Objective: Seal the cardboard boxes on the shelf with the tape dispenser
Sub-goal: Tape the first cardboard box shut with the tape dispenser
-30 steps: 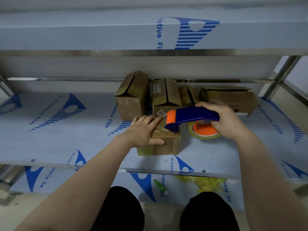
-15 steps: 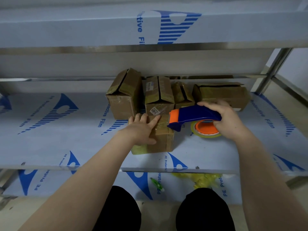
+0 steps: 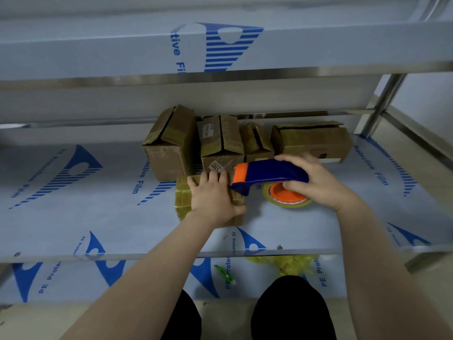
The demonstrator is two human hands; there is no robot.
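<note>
A small cardboard box point(image 3: 183, 200) wrapped in clear tape lies on the middle shelf point(image 3: 73, 217). My left hand point(image 3: 212, 198) presses flat on its top, thumb hooked over its right side. My right hand point(image 3: 316, 181) grips the blue handle of the tape dispenser point(image 3: 267, 174), whose orange nose sits at the box's far right corner, beside my left fingertips. The orange-cored tape roll point(image 3: 286, 196) hangs under the handle, just above the shelf. Several more cardboard boxes point(image 3: 221, 139) stand in a row behind.
A steel shelf point(image 3: 220, 47) with blue-printed protective film hangs low overhead. An upright post point(image 3: 382, 99) stands at the right. The lower shelf holds a yellow bag point(image 3: 291, 263) and a green item point(image 3: 226, 274). My knees point(image 3: 289, 307) are below.
My left hand has slid further over the box top, from the left edge to flat across it. The dispenser's nose stays at the box's right corner; the view has shifted slightly.
</note>
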